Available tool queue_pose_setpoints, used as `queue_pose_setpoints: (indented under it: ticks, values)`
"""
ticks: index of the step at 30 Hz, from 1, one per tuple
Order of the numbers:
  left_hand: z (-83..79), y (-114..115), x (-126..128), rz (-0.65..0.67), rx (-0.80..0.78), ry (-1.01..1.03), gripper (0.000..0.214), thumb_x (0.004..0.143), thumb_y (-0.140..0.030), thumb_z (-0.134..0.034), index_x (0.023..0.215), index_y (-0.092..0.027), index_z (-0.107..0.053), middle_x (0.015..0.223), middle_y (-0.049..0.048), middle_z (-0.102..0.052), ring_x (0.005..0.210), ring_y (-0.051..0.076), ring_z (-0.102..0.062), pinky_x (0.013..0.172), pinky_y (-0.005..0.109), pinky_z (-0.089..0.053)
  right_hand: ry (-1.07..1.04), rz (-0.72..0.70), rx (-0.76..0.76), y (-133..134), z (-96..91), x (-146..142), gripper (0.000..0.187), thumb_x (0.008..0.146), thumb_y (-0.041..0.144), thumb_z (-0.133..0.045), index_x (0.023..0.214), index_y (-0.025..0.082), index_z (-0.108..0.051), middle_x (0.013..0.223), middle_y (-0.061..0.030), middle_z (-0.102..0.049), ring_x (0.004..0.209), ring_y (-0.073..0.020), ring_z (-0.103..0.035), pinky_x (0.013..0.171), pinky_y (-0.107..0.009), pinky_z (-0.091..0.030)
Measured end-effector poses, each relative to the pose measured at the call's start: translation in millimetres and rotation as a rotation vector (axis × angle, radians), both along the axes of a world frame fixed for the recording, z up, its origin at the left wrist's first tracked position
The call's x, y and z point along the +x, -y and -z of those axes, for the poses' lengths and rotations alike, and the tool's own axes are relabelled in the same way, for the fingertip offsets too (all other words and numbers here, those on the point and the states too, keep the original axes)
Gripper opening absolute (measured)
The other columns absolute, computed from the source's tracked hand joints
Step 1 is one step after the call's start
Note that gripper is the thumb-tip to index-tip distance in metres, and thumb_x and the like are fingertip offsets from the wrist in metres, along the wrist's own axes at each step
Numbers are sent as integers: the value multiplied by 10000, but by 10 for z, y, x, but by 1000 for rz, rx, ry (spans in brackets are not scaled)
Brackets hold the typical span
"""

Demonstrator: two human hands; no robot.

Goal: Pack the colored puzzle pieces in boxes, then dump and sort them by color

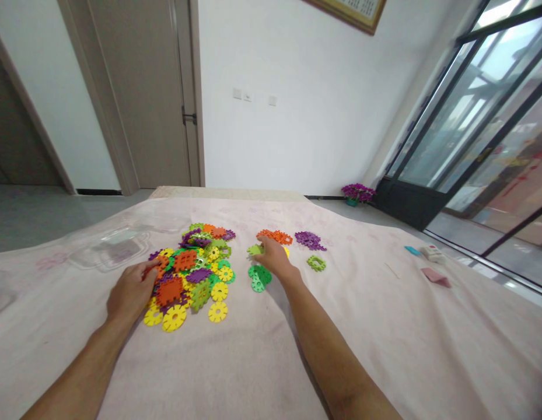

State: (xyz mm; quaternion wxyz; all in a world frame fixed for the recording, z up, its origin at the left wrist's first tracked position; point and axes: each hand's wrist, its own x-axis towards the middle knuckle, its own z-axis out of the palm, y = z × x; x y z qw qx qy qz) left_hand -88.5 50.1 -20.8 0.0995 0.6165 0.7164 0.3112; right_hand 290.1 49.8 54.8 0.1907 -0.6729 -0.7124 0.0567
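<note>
A mixed pile of plastic interlocking building pieces lies left of centre, with square orange pieces (pixel 170 290), yellow notched discs (pixel 174 318), and purple and green ones. At the pile's left edge, my left hand (pixel 131 291) is closed, its fingertips pinching an orange square piece (pixel 160 269). My right hand (pixel 274 256) reaches right of the pile and pinches a lime-green piece (pixel 255 250). Just below it sits a group of green discs (pixel 259 278). Behind its fingers are gathered orange pieces (pixel 277 236). A bit of yellow shows beside the right hand, mostly hidden by it.
Purple pieces (pixel 310 240) and a lime-green square group (pixel 316 263) lie to the right. A clear plastic package (pixel 117 248) rests at the left. Farther right are a pink cloth-like item (pixel 436 277), a whitish box (pixel 432 253) and a blue item (pixel 412 250) on the pale tablecloth (pixel 200 373).
</note>
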Motion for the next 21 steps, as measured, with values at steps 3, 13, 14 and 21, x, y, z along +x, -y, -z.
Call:
queue_pose_setpoints:
  ticks: [3,13,14,21]
  values:
    - [8,-3,-4,-23,-3,1,483,963,-458,-398,1255,-235,-711,1378,117,-627,1250,317,-586,1062,455,-454,37,100,-68,8,-154,313,620,793,251,-748,1387,193,-583,1341,-123,-669,1205,-252,-628,981,-324,-474]
    - [0,4,3,-47,-18,-12,499,966,-485,-400,1274,-242,-709,1385,128,-614,1243,347,-589,1011,491,-491,185,485,-176,221,-404,1013,612,777,221,-725,1374,209,-595,1319,-177,-661,1205,-343,-627,957,-447,-495]
    - [-2,5,5,-48,-17,-13,496,964,-482,-403,1270,-242,-711,1380,128,-618,1240,347,-591,1009,492,-492,203,518,-193,248,-434,1050,602,771,246,-741,1359,218,-611,1311,-171,-667,1202,-353,-626,956,-459,-495]
    - [-26,13,11,-37,-12,3,495,959,-476,-410,1265,-237,-717,1375,131,-624,1233,345,-596,1021,494,-489,108,344,-85,215,-507,753,297,902,213,-592,1158,200,-741,1183,-126,-737,1091,-282,-667,882,-368,-488]
